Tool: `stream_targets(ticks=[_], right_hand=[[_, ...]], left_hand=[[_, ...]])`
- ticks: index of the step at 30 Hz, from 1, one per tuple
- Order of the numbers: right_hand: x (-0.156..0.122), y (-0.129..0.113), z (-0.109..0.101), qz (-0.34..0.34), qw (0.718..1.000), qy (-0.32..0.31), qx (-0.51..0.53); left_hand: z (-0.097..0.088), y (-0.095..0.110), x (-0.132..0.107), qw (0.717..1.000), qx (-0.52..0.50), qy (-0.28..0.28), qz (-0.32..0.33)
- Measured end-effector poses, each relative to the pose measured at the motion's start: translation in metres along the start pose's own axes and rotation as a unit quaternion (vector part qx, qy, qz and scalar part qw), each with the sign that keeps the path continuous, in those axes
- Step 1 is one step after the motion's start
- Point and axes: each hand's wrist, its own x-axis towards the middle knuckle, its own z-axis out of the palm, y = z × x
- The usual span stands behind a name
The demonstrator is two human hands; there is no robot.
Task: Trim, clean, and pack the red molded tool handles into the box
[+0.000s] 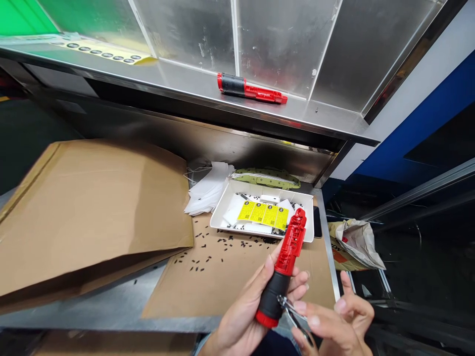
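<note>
My left hand [247, 306] is wrapped round the black grip of a red and black plastic tool housing [291, 242], which it holds tilted above the table. The housing's red half faces up, with ribbed moulding showing, and a red cap closes its lower end. My right hand [334, 316] pinches a shiny looped metal clip [297, 316] between thumb and fingers. One end of this clip touches the black grip near the red cap; whether it is fastened there I cannot tell. A similar red and black housing [252, 89] lies on the metal shelf.
A white tray [218, 222] holds yellow labels [263, 213], white pieces and small black parts. More black bits [200, 247] are scattered on the cardboard sheet [193, 291]. At left lies a large cardboard box [92, 198]; white tags [210, 190] sit beside it. A paper bag [358, 242] stands right.
</note>
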Motion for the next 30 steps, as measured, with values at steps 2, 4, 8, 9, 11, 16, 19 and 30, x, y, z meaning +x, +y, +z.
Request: stream_targets(ticks=[2, 4, 8, 9, 11, 16, 19, 30], right_hand=[[0.0, -0.001, 0.001, 0.032, 0.999, 0.021, -0.006], [-0.001, 0.0, -0.001, 0.005, 1.0, 0.002, -0.016], [-0.004, 0.011, -0.017, 0.008, 1.0, 0.0, -0.008], [-0.004, 0.015, -0.021, 0.02, 1.0, -0.003, -0.004], [-0.006, 0.02, -0.026, 0.011, 0.999, -0.034, -0.008], [-0.009, 0.018, -0.014, -0.026, 0.999, -0.033, -0.009], [-0.01, 0.014, -0.006, -0.023, 0.999, -0.036, -0.007], [-0.019, -0.001, -0.005, 0.095, 0.995, 0.018, -0.007]], left_hand=[[0.0, 0.0, 0.001, 1.0, 0.0, -0.002, 0.002], [-0.001, 0.0, 0.002, 1.0, -0.001, -0.009, -0.001], [-0.002, 0.0, 0.004, 0.999, -0.006, -0.015, -0.027], [-0.001, 0.0, 0.004, 0.999, -0.009, -0.012, -0.034], [-0.001, 0.001, 0.005, 0.999, -0.021, -0.003, -0.042], [-0.001, 0.001, 0.006, 0.998, -0.045, -0.005, -0.049], [-0.001, 0.001, 0.006, 0.998, -0.037, -0.006, -0.051], [0.001, 0.0, 0.007, 0.998, -0.031, -0.007, -0.047]])
